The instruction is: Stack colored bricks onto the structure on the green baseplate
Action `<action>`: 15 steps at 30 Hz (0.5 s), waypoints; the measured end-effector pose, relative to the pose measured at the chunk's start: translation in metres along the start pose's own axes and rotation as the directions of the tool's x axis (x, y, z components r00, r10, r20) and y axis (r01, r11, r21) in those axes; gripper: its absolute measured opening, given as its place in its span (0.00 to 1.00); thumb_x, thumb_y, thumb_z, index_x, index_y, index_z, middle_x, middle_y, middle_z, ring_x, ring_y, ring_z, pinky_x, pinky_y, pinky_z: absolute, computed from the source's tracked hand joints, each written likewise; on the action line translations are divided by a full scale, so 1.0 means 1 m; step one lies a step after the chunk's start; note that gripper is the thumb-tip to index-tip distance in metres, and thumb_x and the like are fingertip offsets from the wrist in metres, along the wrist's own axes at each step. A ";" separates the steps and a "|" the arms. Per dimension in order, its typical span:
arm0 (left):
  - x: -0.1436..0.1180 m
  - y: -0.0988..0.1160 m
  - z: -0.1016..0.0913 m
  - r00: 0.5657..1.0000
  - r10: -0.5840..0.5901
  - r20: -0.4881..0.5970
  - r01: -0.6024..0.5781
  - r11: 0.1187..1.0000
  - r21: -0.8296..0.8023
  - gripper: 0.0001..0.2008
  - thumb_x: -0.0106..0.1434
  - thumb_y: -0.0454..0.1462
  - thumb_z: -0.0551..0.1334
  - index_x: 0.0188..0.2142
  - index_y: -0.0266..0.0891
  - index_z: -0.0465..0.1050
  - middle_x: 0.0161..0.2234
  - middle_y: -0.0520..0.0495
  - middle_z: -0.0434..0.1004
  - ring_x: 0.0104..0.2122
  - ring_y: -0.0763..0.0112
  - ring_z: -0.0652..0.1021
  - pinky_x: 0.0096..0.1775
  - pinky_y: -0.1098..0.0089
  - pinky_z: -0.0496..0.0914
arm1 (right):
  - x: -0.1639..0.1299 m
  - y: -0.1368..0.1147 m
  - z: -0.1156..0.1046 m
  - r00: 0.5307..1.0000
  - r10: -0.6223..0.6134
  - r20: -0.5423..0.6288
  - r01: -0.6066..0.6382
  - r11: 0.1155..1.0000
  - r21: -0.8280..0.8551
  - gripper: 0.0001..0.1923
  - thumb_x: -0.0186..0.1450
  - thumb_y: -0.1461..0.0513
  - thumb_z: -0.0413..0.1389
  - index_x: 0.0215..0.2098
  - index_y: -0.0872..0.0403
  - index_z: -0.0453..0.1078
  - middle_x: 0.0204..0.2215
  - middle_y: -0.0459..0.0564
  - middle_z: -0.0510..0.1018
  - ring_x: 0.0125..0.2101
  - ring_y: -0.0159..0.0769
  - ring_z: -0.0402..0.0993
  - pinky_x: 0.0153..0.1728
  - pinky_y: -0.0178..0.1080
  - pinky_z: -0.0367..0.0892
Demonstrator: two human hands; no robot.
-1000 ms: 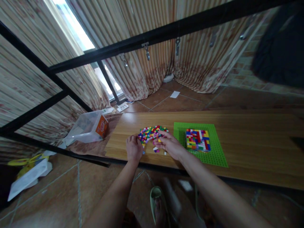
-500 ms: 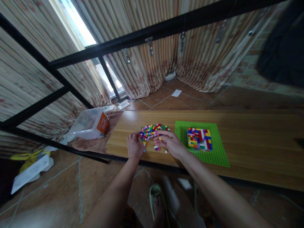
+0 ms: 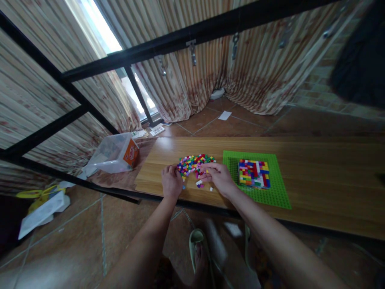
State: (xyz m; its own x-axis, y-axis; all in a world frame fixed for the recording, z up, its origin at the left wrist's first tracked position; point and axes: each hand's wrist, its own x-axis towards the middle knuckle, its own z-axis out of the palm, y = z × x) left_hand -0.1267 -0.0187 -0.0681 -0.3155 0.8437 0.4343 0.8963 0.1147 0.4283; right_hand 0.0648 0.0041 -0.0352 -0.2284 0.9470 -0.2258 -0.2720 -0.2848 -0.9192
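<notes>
A loose heap of small multicoloured toy bricks [image 3: 192,162] lies on the wooden tabletop [image 3: 325,176]. At the heap's left edge, my left hand [image 3: 171,180] has its fingers curled; what they hold, if anything, is hidden. My right hand [image 3: 221,180] hovers over the heap's right side, with a small yellow brick [image 3: 207,171] between thumb and fingers. Just below it lie a few stray bricks, including a white brick [image 3: 211,189]. To the right, a square block of built bricks [image 3: 254,174] sits on a green baseplate [image 3: 278,188].
A clear plastic box [image 3: 112,154] with an orange label stands beyond the table's left end. Black metal bars [image 3: 180,38] cross above and on the left. Striped curtains [image 3: 192,80] hang behind, and a paper [image 3: 225,115] lies on the tiled floor.
My right hand has shifted slightly to the right, the yellow brick moving with it. My left hand stays at the heap's left edge. The camera view has shifted a little.
</notes>
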 end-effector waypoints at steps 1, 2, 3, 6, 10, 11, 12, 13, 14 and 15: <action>0.000 0.000 0.000 1.000 -0.001 -0.001 0.001 1.000 0.002 0.12 0.61 0.31 0.53 0.39 0.39 0.75 0.40 0.41 0.76 0.44 0.57 0.73 0.51 0.58 0.68 | 0.001 0.000 -0.001 1.000 -0.008 0.001 0.008 1.000 -0.012 0.07 0.62 0.66 0.54 0.34 0.56 0.75 0.31 0.51 0.81 0.23 0.30 0.78 0.26 0.34 0.76; 0.000 0.000 0.000 1.000 -0.005 -0.003 0.005 1.000 0.004 0.12 0.61 0.31 0.53 0.39 0.39 0.75 0.40 0.41 0.76 0.44 0.57 0.73 0.51 0.58 0.68 | 0.001 0.001 -0.002 1.000 -0.011 0.002 0.011 1.000 -0.022 0.08 0.62 0.66 0.54 0.35 0.56 0.76 0.32 0.51 0.81 0.23 0.31 0.78 0.26 0.35 0.77; 0.000 0.000 0.000 1.000 -0.009 -0.004 0.009 1.000 0.006 0.12 0.62 0.31 0.53 0.39 0.39 0.75 0.40 0.41 0.76 0.44 0.57 0.73 0.50 0.58 0.68 | 0.002 0.001 -0.003 1.000 -0.012 0.002 0.013 1.000 -0.028 0.08 0.62 0.66 0.54 0.36 0.56 0.76 0.33 0.52 0.81 0.23 0.31 0.78 0.26 0.36 0.77; -0.001 0.000 0.001 1.000 -0.015 -0.007 0.015 1.000 0.007 0.12 0.61 0.31 0.53 0.39 0.38 0.75 0.40 0.40 0.76 0.45 0.57 0.72 0.50 0.58 0.68 | 0.003 0.003 -0.004 1.000 -0.008 -0.006 0.007 0.999 -0.037 0.09 0.63 0.66 0.53 0.37 0.56 0.75 0.33 0.52 0.81 0.22 0.30 0.77 0.26 0.35 0.76; -0.001 0.000 0.001 1.000 -0.009 -0.011 0.009 1.000 0.000 0.12 0.61 0.31 0.53 0.39 0.39 0.75 0.39 0.41 0.76 0.44 0.58 0.73 0.50 0.58 0.68 | 0.003 0.004 -0.003 1.000 -0.015 0.006 0.015 1.000 0.012 0.11 0.64 0.66 0.54 0.45 0.54 0.71 0.34 0.50 0.82 0.23 0.30 0.77 0.25 0.35 0.76; -0.001 0.000 0.001 1.000 -0.006 -0.011 0.006 1.000 -0.002 0.12 0.61 0.31 0.53 0.39 0.39 0.75 0.39 0.41 0.76 0.44 0.58 0.73 0.50 0.58 0.68 | 0.003 0.004 -0.002 1.000 -0.019 0.011 0.018 0.999 0.041 0.13 0.64 0.66 0.54 0.47 0.53 0.69 0.34 0.50 0.82 0.24 0.31 0.78 0.27 0.36 0.77; -0.001 0.000 0.001 1.000 -0.004 -0.011 0.004 1.000 -0.003 0.12 0.61 0.31 0.53 0.39 0.39 0.75 0.39 0.41 0.76 0.44 0.58 0.73 0.50 0.58 0.68 | 0.003 0.004 -0.002 1.000 -0.024 0.015 0.023 0.997 0.073 0.14 0.64 0.66 0.55 0.48 0.52 0.68 0.34 0.49 0.82 0.25 0.32 0.79 0.29 0.38 0.78; -0.001 0.000 0.001 1.000 -0.004 -0.011 0.004 1.000 -0.003 0.12 0.61 0.31 0.53 0.39 0.39 0.75 0.39 0.41 0.76 0.44 0.58 0.73 0.50 0.58 0.68 | 0.002 0.003 -0.001 1.000 -0.029 0.012 0.027 0.994 0.105 0.14 0.64 0.66 0.55 0.49 0.52 0.66 0.33 0.49 0.82 0.28 0.33 0.80 0.32 0.39 0.78; -0.001 0.000 0.000 1.000 -0.005 -0.012 0.005 1.000 -0.003 0.12 0.61 0.31 0.53 0.39 0.39 0.75 0.40 0.41 0.76 0.44 0.57 0.73 0.50 0.58 0.68 | 0.002 0.002 -0.001 0.999 -0.033 0.008 0.032 0.990 0.134 0.14 0.64 0.66 0.55 0.48 0.52 0.66 0.33 0.49 0.82 0.30 0.34 0.81 0.34 0.40 0.78; -0.001 0.001 0.000 1.000 -0.008 -0.011 0.008 1.000 -0.001 0.12 0.61 0.31 0.53 0.39 0.39 0.75 0.40 0.41 0.76 0.44 0.57 0.73 0.50 0.58 0.68 | 0.001 0.001 -0.001 0.999 -0.036 0.006 0.035 0.987 0.158 0.13 0.64 0.66 0.55 0.47 0.52 0.66 0.33 0.49 0.82 0.32 0.36 0.81 0.37 0.42 0.78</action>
State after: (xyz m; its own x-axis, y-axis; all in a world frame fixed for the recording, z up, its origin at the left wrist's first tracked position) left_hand -0.1259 -0.0192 -0.0679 -0.3258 0.8369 0.4399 0.8934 0.1203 0.4328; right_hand 0.0650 0.0051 -0.0371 -0.2235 0.9559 -0.1904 -0.4245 -0.2713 -0.8638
